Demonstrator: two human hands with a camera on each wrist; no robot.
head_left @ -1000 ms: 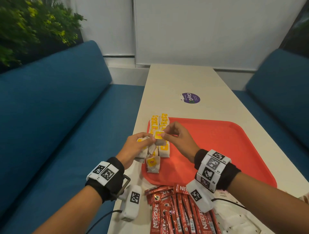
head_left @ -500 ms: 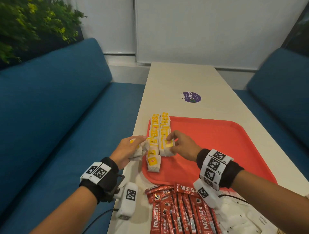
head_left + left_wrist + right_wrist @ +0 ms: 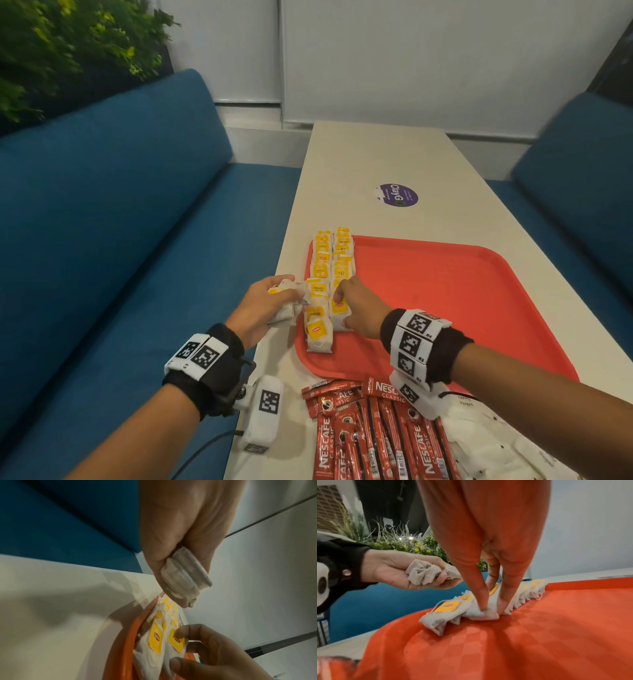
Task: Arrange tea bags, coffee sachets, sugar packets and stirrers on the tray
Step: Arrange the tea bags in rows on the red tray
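- Nearest, off the tray's near edge, the coffee sachets (image 3: 363, 435) lie in a red heap on the table (image 3: 376, 154) with white sugar packets (image 3: 486, 442) to their right; both seem to be waiting their turn. No stirrers can be made out.
- The left hand (image 3: 263, 308) hovers over the table beside the tray's left rim, fingers curled round a bunch of spare tea bags (image 3: 426, 573), likely kept there as a supply close to the rows.
- The right hand (image 3: 359, 308) pinches the near tea bag (image 3: 485, 610) of the right row between thumb and fingers, pressing it onto the tray (image 3: 462, 308), probably to line it up with its neighbours.
- Further on, the two rows of tea bags (image 3: 330, 260) overlap along the left edge, which leaves most of the tray for the rest.
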